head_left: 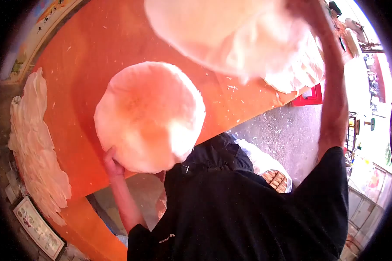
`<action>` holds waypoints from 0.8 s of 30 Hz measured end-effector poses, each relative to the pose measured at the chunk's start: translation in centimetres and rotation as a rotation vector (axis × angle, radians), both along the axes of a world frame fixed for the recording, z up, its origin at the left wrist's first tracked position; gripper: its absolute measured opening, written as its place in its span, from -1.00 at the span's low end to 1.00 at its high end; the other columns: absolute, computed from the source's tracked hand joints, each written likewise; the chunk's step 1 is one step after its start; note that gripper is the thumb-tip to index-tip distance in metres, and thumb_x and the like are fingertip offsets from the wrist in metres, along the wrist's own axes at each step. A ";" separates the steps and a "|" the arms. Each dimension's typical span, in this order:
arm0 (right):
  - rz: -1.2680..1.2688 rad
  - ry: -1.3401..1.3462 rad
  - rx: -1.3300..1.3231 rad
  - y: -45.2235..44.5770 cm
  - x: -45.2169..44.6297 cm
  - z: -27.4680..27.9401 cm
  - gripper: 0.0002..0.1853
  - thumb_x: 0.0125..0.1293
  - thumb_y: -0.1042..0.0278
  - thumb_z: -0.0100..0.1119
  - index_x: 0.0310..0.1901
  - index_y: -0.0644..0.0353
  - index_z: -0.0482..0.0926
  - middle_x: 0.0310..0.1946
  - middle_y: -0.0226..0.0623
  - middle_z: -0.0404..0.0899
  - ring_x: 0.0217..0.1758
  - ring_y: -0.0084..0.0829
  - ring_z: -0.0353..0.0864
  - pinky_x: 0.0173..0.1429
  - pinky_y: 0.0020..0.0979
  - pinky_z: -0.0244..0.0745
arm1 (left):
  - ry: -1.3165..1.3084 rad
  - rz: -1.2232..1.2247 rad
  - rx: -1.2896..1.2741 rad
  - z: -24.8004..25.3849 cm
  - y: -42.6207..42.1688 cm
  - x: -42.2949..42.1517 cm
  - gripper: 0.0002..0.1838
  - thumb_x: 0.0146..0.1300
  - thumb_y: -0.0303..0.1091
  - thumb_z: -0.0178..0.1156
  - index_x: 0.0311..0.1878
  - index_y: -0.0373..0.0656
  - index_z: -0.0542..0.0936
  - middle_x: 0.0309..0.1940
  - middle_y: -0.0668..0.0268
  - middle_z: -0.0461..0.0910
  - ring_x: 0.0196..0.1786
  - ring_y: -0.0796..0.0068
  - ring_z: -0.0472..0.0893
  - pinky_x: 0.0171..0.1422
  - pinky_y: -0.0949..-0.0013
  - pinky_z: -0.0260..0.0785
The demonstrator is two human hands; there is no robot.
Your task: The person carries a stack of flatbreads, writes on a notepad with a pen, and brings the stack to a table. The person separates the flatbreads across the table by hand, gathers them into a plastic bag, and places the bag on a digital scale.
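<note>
A round, pale, floppy sheet (150, 113), like thin dough or flatbread, lies at the near edge of the orange table. My left hand (114, 165) pinches its lower left rim, thumb on top and the other fingers mostly hidden underneath. Beyond it, at the top, a larger pale sheet (231, 39) with soft folds is partly out of view and blurred near my right hand. My right hand (298, 6) reaches far forward to that sheet's upper right side; motion smears its fingers, so its grip cannot be made out.
Overlapping pale sheets (35, 139) lie along the left side of the orange table (74, 56). More crumpled sheets (296, 74) are at the right edge, above a red crate (309, 96). White crumbs dot the tabletop. A woven basket (275, 179) with white cloth stands low beside me.
</note>
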State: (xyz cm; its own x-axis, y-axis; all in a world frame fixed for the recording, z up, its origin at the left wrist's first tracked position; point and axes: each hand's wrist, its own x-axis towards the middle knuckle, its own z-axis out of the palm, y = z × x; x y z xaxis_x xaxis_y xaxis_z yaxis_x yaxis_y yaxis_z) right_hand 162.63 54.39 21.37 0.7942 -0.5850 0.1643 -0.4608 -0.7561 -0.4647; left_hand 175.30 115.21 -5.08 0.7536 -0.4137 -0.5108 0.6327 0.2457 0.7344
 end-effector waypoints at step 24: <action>0.745 0.193 0.879 33.5 3.6 -17.9 -0.46 0.05 0.05 0.37 0.01 0.24 0.59 -0.21 -0.05 0.66 -0.14 -0.14 0.66 -0.01 -0.27 0.53 | -0.239 -0.053 0.151 5.4 -6.7 -5.0 -0.43 0.16 -0.42 0.26 0.24 -0.22 0.31 0.06 0.24 0.45 0.10 0.38 0.47 0.20 0.32 0.33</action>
State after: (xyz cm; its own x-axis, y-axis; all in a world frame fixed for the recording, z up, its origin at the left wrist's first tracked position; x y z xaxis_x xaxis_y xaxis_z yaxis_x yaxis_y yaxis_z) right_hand 166.20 87.91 3.50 0.9565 0.1840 -0.2263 -0.1588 -0.3221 -0.9333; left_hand 170.32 108.47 0.29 0.8392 -0.3889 -0.3802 0.4464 0.0934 0.8899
